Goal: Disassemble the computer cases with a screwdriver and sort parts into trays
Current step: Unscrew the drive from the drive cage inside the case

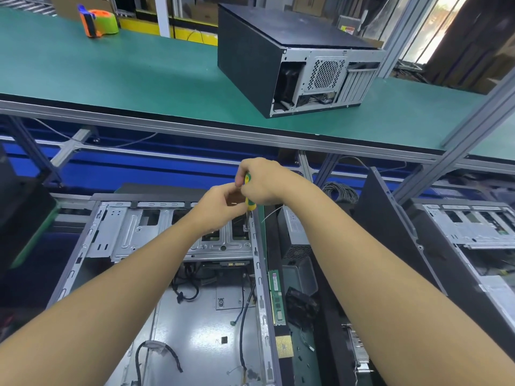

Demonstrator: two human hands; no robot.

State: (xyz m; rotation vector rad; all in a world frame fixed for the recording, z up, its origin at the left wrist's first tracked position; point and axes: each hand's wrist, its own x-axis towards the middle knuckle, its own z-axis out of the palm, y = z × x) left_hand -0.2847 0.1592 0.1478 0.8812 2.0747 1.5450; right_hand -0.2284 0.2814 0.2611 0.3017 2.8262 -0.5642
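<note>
Head camera, looking down past both forearms: an open computer case (167, 288) lies on its side on the lower bench, with loose black cables (184, 291) on its floor. The right hand (263, 182) is wrapped around the yellow-and-green handle of a screwdriver (247, 204), held upright. The left hand (218, 208) curls against the lower handle and appears to pinch it steady. The shaft drops to the right edge of the metal drive cage (167, 232); the screw itself is too small to see. A tilted shaft could make the tip slip and strip the screw head or jab the left fingers. A freed screw could fall among the cables. A memory module (277, 296) lies just right of the case. A closed computer case (292, 59) waits on the green shelf (111, 73) above.
</note>
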